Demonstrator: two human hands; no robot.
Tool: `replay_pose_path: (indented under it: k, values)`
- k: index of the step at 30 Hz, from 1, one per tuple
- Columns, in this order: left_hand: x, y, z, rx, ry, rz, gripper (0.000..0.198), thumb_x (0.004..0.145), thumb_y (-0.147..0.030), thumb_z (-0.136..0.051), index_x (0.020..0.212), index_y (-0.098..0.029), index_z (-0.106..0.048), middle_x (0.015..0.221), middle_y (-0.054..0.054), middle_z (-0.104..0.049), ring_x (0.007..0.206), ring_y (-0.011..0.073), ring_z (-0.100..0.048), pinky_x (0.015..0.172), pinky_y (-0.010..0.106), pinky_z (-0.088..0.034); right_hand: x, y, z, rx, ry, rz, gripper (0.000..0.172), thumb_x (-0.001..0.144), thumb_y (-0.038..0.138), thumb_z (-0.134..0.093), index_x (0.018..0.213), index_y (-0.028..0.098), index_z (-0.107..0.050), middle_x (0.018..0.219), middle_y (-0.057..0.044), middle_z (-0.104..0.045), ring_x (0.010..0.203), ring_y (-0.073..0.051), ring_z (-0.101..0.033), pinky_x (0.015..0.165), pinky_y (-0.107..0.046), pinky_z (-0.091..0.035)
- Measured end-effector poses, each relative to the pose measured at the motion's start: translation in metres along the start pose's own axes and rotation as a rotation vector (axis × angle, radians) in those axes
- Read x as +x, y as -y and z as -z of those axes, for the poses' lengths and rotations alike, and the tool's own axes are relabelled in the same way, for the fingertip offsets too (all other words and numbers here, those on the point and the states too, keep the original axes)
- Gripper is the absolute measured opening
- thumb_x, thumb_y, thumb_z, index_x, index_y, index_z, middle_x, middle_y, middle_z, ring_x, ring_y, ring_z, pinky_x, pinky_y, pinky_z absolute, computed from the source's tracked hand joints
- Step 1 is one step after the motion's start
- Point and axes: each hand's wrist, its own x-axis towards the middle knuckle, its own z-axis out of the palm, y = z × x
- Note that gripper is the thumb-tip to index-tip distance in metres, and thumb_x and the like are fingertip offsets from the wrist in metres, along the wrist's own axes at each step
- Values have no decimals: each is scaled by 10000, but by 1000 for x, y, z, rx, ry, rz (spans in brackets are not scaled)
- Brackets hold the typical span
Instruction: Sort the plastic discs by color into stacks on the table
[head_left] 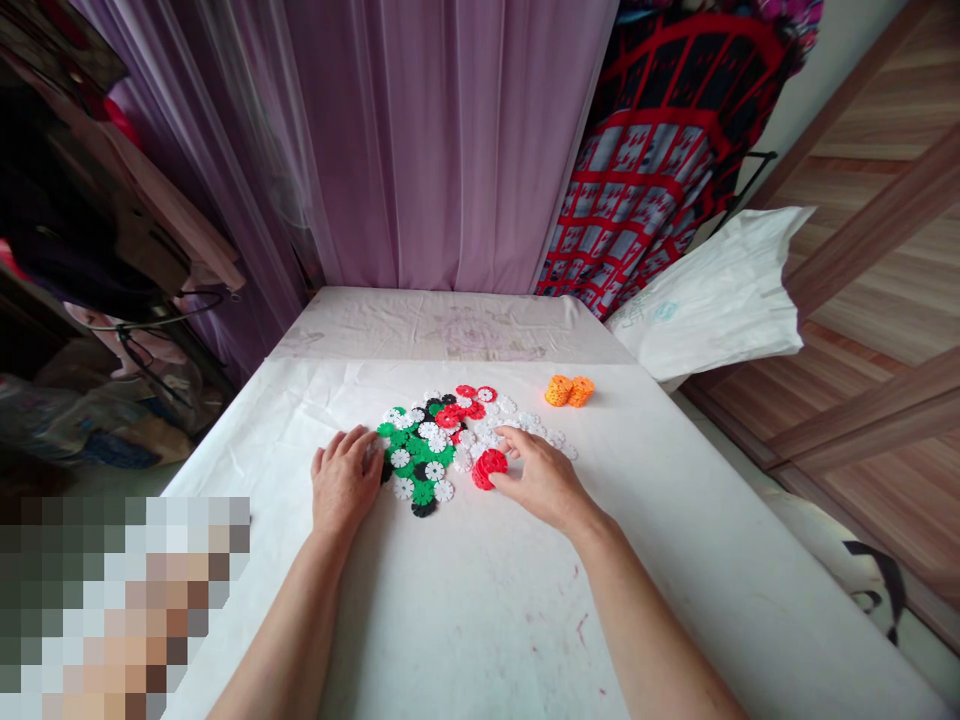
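Stack of red snowflake discs [490, 468]: where is it on my feed?

On the white sheet [480, 620], at the near edge of the loose pile of mixed discs [427, 440]. The right hand [541, 482] is right over it.

I read the right fingers [517, 437] as half open and curved, reaching past the stack toward the pile, with the thumb against its side. I can't tell whether it's actually held.

Same here. The left hand [345, 480] is on the other side of the pile, its fingers [352, 437] slightly curled at the pile's edge. A white disc sits at the fingertips, but I can't tell if it's held.

Why is the red stacked?

It looks kept apart from the green, black, white and red jumble, like the two orange stacks [568, 390] farther off.

Are any containers holding discs?

None that I can see; they lie directly on the sheet. There's a white plastic bag [709, 295] beyond the table's far right corner, but I can't see inside it.
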Motion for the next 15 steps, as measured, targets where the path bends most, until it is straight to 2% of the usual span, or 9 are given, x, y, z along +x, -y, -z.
replay_pose_path:
  k: [11, 15]
  values:
    - [1, 0, 2, -2, 36, 17, 388, 960, -398, -403, 1218, -270, -663, 1396, 55, -604, 1339, 308, -464, 1122, 540, -310, -2, 3, 1, -35, 28, 26, 522, 718, 216, -680, 1232, 265, -600, 1105, -40, -707, 1030, -234, -648, 901, -351, -479]
    - [1, -1, 2, -2, 41, 18, 395, 964, -402, -395, 1222, -262, -660, 1406, 53, -596, 1348, 311, -456, 1123, 539, -307, -1, -4, 3, 9, -34, 26, 495, 741, 234, -665, 1232, 262, -598, 1100, -32, -709, 1020, -224, -645, 907, -358, -482]
